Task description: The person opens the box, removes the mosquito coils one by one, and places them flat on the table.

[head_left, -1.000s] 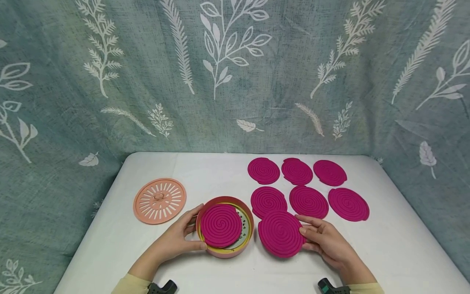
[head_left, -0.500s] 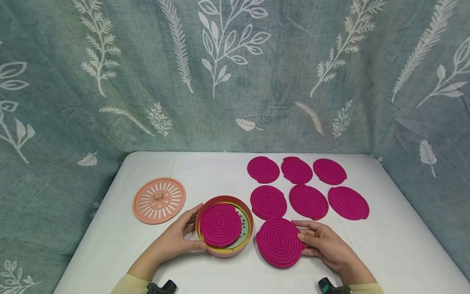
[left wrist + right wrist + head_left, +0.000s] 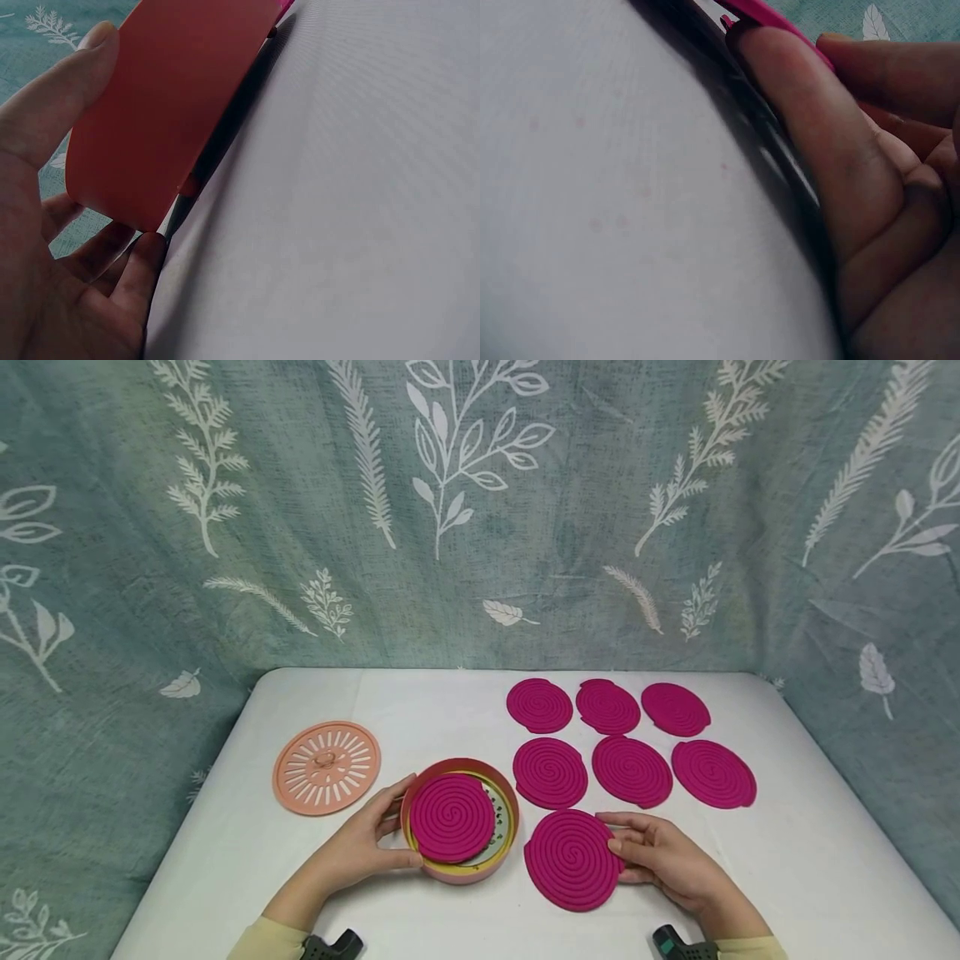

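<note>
At the table's front, my left hand (image 3: 371,841) grips the left side of a round coral tin (image 3: 504,852), seen in the left wrist view as a red wall (image 3: 169,112) between thumb and fingers. Inside the tin, to the left, lies a magenta mosquito coil (image 3: 452,818); a patterned pale base shows beside it. My right hand (image 3: 663,858) pinches the right edge of another mosquito coil (image 3: 573,860), low over the table just right of the tin. Only a thin magenta edge (image 3: 780,19) of that coil shows in the right wrist view.
Several more mosquito coils (image 3: 632,771) lie flat in two rows at the back right. A slotted coral lid (image 3: 326,768) with a small ring rests to the left of the tin. A patterned green curtain (image 3: 480,527) hangs behind the white table (image 3: 420,706).
My right hand's coil has come toward the front edge and down, off the row behind it, and now looks flatter. The left hand and tin have stayed in place.
</note>
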Motion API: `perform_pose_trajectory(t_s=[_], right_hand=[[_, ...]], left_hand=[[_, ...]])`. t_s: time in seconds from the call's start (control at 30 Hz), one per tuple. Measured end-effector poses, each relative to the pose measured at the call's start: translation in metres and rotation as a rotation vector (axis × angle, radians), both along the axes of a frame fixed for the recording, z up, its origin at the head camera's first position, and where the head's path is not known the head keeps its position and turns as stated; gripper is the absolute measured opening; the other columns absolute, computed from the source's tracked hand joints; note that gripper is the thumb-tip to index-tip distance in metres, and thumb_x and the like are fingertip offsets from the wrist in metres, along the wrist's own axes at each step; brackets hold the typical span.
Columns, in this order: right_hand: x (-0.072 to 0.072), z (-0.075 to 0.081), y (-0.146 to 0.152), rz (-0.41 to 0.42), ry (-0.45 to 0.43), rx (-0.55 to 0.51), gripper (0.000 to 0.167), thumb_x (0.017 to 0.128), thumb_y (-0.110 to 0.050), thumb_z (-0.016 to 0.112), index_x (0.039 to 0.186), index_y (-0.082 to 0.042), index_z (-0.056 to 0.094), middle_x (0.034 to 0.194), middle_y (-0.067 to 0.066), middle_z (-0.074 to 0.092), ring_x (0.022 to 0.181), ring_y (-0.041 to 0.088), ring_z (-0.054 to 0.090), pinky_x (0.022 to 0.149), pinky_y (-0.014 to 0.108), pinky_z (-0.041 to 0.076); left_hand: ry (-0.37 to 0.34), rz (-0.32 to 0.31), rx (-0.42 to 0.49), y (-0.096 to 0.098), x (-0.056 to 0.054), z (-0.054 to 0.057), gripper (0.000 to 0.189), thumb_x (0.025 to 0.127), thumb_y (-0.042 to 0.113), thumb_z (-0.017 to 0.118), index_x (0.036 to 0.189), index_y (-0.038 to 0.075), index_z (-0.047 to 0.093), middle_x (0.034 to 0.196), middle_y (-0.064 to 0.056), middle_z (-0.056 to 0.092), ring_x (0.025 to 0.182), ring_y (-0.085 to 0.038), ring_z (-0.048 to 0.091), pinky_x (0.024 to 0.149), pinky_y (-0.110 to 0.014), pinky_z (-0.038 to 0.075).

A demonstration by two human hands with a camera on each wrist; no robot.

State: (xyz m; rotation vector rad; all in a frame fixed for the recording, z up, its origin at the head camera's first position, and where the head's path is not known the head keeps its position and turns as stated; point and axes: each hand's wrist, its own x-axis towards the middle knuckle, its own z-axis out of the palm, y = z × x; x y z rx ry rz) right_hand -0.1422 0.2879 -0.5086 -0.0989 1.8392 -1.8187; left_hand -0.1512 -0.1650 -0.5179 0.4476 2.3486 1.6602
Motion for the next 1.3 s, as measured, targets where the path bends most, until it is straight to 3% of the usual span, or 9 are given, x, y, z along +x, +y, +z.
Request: perform_pose_trajectory(t_s=[0.27,0.5,0.77,1.0,1.3], right_hand=[[0.000,0.002,-0.001,0.017,-0.004,0.013,0.065,0.097,-0.014,0.064,0.148,0.010,0.032,0.115,0.023,0.066,0.088,0.020,0.069,0.076,0.040,0.062],[0.004,0.008,0.002,0.043,0.052,0.055,0.062,0.099,-0.016,0.061,0.146,0.013,0.034,0.117,0.020,0.067,0.090,0.018,0.068,0.076,0.037,0.063],[0.004,0.014,0.006,0.022,0.093,0.130,0.061,0.100,-0.020,0.060,0.145,0.013,0.037,0.134,0.023,0.057,0.107,0.029,0.066,0.088,0.043,0.059],[0.003,0.016,0.011,0.007,0.136,0.203,0.057,0.099,-0.019,0.061,0.143,0.011,0.041,0.128,0.023,0.061,0.109,0.027,0.066,0.088,0.037,0.059],[0.004,0.019,0.012,0.005,0.154,0.196,0.057,0.100,-0.020,0.060,0.144,0.010,0.041,0.127,0.024,0.061,0.114,0.025,0.064,0.092,0.036,0.057]], left_hand=[[0.009,-0.005,0.007,0.000,0.000,0.000,0.112,0.064,0.034,0.094,0.156,0.026,0.031,0.149,0.004,0.042,0.134,-0.015,0.044,0.109,-0.023,0.041],[0.027,-0.036,0.011,0.000,-0.001,-0.001,0.111,0.067,0.034,0.093,0.157,0.024,0.029,0.151,0.000,0.040,0.135,-0.020,0.044,0.109,-0.024,0.041],[0.019,-0.030,0.023,-0.001,-0.001,-0.002,0.110,0.067,0.030,0.093,0.156,0.027,0.029,0.150,-0.001,0.041,0.135,-0.019,0.043,0.109,-0.024,0.041],[0.019,-0.030,0.019,-0.002,0.000,0.000,0.110,0.068,0.030,0.093,0.157,0.025,0.028,0.151,-0.004,0.041,0.137,-0.022,0.042,0.110,-0.024,0.040],[0.006,-0.021,0.018,-0.001,0.000,0.000,0.112,0.065,0.033,0.094,0.156,0.027,0.029,0.149,0.000,0.042,0.135,-0.018,0.043,0.109,-0.023,0.041]])
